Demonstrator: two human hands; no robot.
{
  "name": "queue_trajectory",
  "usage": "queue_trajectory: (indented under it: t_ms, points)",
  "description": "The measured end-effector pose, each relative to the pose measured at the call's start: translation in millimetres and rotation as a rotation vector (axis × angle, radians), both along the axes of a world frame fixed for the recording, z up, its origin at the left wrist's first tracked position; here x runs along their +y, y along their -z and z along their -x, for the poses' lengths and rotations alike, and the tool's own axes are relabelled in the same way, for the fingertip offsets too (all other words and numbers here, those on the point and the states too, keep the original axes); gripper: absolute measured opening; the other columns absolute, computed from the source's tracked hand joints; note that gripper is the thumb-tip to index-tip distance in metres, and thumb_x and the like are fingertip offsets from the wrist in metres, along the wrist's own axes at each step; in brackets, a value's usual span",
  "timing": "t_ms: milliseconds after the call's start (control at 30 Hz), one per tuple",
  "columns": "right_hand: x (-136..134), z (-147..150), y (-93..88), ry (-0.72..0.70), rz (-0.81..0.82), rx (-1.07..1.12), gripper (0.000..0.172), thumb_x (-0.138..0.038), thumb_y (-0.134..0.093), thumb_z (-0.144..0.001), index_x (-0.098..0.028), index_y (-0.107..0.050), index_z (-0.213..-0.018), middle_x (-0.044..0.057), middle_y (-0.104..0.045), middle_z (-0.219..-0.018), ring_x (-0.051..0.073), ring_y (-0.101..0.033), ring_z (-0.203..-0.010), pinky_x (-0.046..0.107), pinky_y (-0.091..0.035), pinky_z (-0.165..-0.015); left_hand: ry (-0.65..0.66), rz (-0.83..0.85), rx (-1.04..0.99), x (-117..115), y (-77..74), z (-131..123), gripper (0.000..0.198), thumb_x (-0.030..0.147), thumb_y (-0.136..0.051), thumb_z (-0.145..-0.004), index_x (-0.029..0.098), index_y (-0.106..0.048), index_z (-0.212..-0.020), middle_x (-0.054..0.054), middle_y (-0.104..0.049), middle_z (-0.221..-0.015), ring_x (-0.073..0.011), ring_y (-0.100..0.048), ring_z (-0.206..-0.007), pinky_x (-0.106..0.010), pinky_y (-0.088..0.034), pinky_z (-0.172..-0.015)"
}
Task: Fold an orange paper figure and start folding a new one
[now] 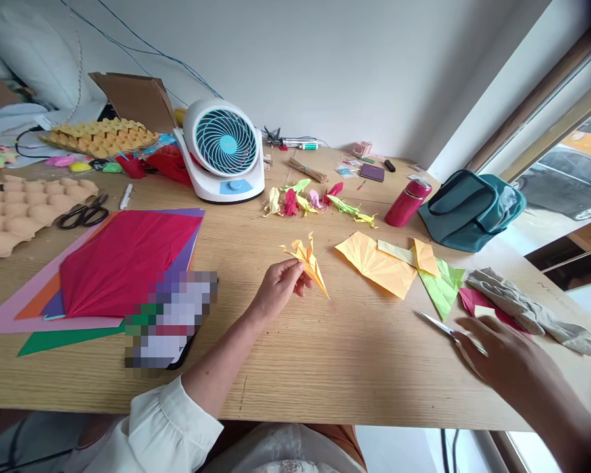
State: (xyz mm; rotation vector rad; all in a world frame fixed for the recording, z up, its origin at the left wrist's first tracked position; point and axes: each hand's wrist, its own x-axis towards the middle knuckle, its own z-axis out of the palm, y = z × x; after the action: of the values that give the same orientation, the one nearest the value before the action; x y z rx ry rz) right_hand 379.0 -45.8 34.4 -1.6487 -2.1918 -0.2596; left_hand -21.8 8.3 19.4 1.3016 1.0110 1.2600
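Note:
My left hand is closed in a pinch on a folded orange origami figure, holding it over the middle of the table. Its long point slants down to the right, and thin curled tips stick up. At the right, my right hand is around the handle end of small metal scissors, whose blades point left. The fingers partly hide the handles. Between the hands lies a creased orange paper sheet, with a small orange piece and green paper beside it.
Several small origami figures lie behind, near a white fan. A red bottle and teal bag stand back right. Coloured paper sheets, a phone and black scissors lie left. A grey cloth lies right.

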Motion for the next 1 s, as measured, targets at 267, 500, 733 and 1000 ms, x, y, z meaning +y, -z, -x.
queue_trajectory:
  t_ms: [267, 500, 733, 1000]
  points:
    - [59, 193, -18.8, -0.464, 0.688, 0.866, 0.035, -0.053, -0.058, -0.093, -0.02, -0.068, -0.1, 0.008, -0.073, -0.097, 0.02, -0.067, -0.085, 0.032, -0.053, -0.073, 0.025, -0.01, 0.079, -5, 7.0, -8, 0.036, 0.044, -0.049, -0.096, 0.015, -0.062, -0.079, -0.001, -0.065, -0.07, -0.0099, -0.054, -0.054, -0.022, -0.049, -0.055]
    - [66, 215, 25.6, -0.329, 0.821, 1.225, 0.044, -0.061, -0.074, -0.078, -0.018, -0.06, -0.079, -0.001, -0.057, -0.069, 0.011, -0.047, -0.06, 0.025, -0.037, -0.054, -0.041, -0.126, 0.458, -9, 15.4, -12, 0.035, 0.034, -0.048, -0.098, 0.016, -0.058, -0.07, 0.001, -0.059, -0.064, -0.0086, -0.049, -0.055, -0.021, -0.04, -0.056]
    - [60, 208, 36.1, -0.275, 0.835, 1.25, 0.044, -0.057, -0.077, -0.076, -0.018, -0.058, -0.077, -0.003, -0.054, -0.065, 0.009, -0.042, -0.054, 0.023, -0.031, -0.048, -0.045, 0.003, 0.286, -7, 23.5, -15, 0.019, 0.035, -0.064, -0.09, 0.017, -0.064, -0.085, 0.0, -0.064, -0.077, -0.0094, -0.056, -0.06, -0.019, -0.048, -0.052]
    - [54, 208, 34.2, -0.299, 0.821, 1.211, 0.039, -0.052, -0.076, -0.08, -0.019, -0.056, -0.075, -0.004, -0.055, -0.065, 0.008, -0.043, -0.052, 0.023, -0.031, -0.047, 0.006, 0.183, 0.084, -5, 21.9, -17, 0.027, 0.038, -0.083, -0.072, 0.015, -0.071, -0.079, -0.001, -0.067, -0.071, -0.0095, -0.057, -0.057, -0.018, -0.052, -0.044]
